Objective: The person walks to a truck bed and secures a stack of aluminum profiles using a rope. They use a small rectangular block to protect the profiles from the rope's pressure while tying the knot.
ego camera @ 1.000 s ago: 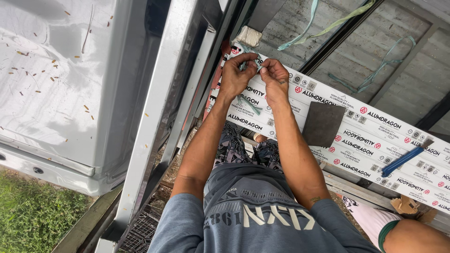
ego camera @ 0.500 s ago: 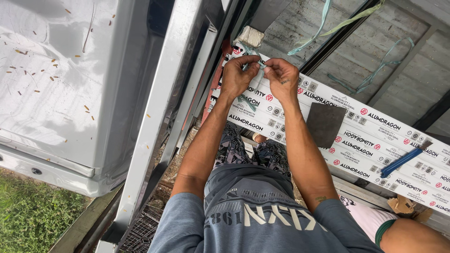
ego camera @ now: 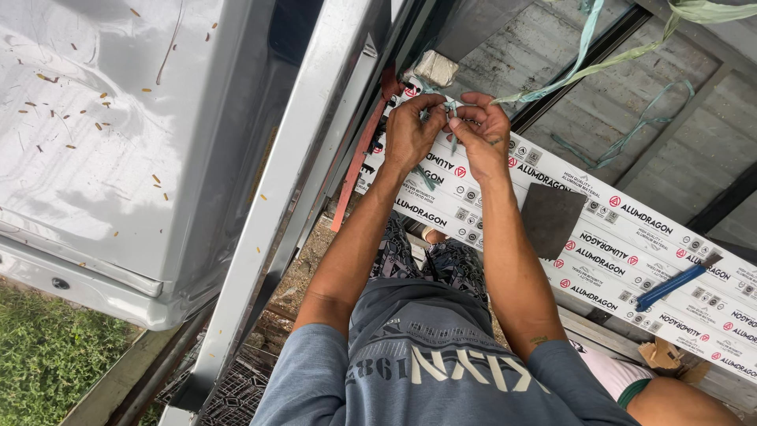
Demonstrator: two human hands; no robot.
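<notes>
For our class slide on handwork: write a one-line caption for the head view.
Left hand and right hand pinch a pale green strap over white printed panels.

The left hand (ego camera: 410, 134) and right hand (ego camera: 482, 136) met over the near end of the white panels (ego camera: 631, 252), fingers pinched on a thin green strap (ego camera: 583, 71). Just left of them a grey metal frame (ego camera: 292, 205) and a red strip (ego camera: 359, 170) crowded the gap. To the right, the panels lay open except for a dark square (ego camera: 552, 219) and a blue tool (ego camera: 674, 282).
</notes>
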